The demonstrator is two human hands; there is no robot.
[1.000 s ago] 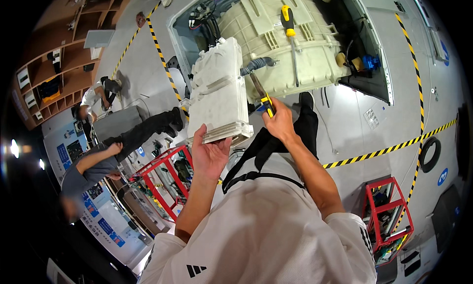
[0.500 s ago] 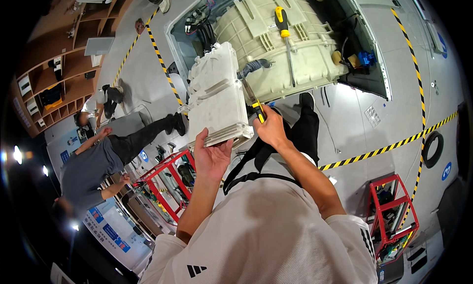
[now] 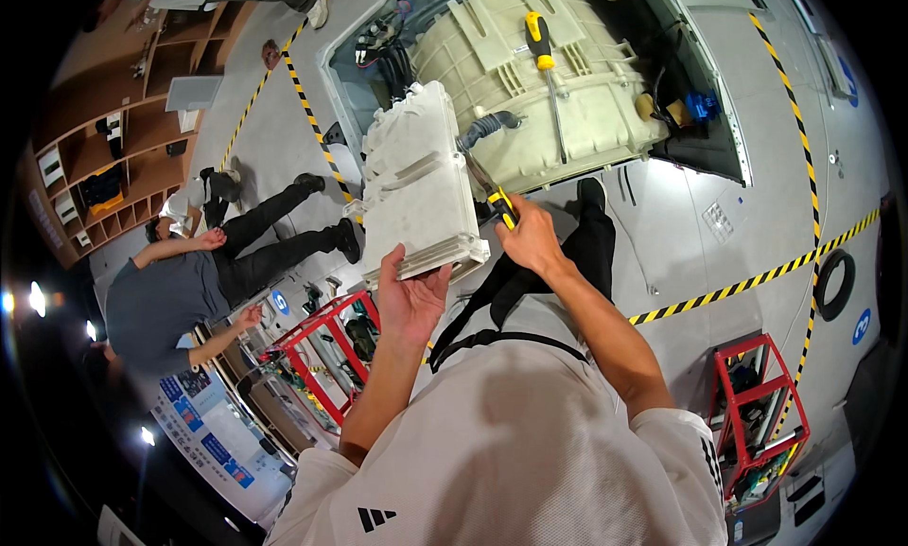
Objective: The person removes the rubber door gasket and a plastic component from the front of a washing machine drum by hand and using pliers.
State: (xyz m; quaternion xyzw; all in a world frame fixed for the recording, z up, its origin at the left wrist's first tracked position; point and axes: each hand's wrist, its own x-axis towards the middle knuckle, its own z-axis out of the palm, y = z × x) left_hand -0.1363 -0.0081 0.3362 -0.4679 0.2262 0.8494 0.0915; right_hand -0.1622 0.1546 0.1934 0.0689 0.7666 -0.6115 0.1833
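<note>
My left hand (image 3: 412,305) grips the near edge of a white plastic box-shaped housing (image 3: 416,210), thumb up its side and fingers under it. A grey corrugated hose (image 3: 488,126) joins the housing's right side to a cream plastic tub (image 3: 515,82). In my right hand (image 3: 534,241) are pliers (image 3: 502,207) with yellow-and-black handles, their jaws reaching along the housing's right side toward the hose end. Whether the jaws bite on anything is too small to tell. On the tub lies a yellow-and-black screwdriver (image 3: 538,43).
The tub sits inside a metal cabinet (image 3: 735,149) with wiring at its left. Red-framed carts (image 3: 326,324) stand at left and lower right. A co-worker in a dark shirt (image 3: 161,309) is at the left, near wooden shelving (image 3: 142,139). Striped tape (image 3: 724,292) marks the floor.
My right hand and the pliers' handles have swung slightly right and toward me, away from the housing. The co-worker at left has shifted stance. My left hand stays on the housing.
</note>
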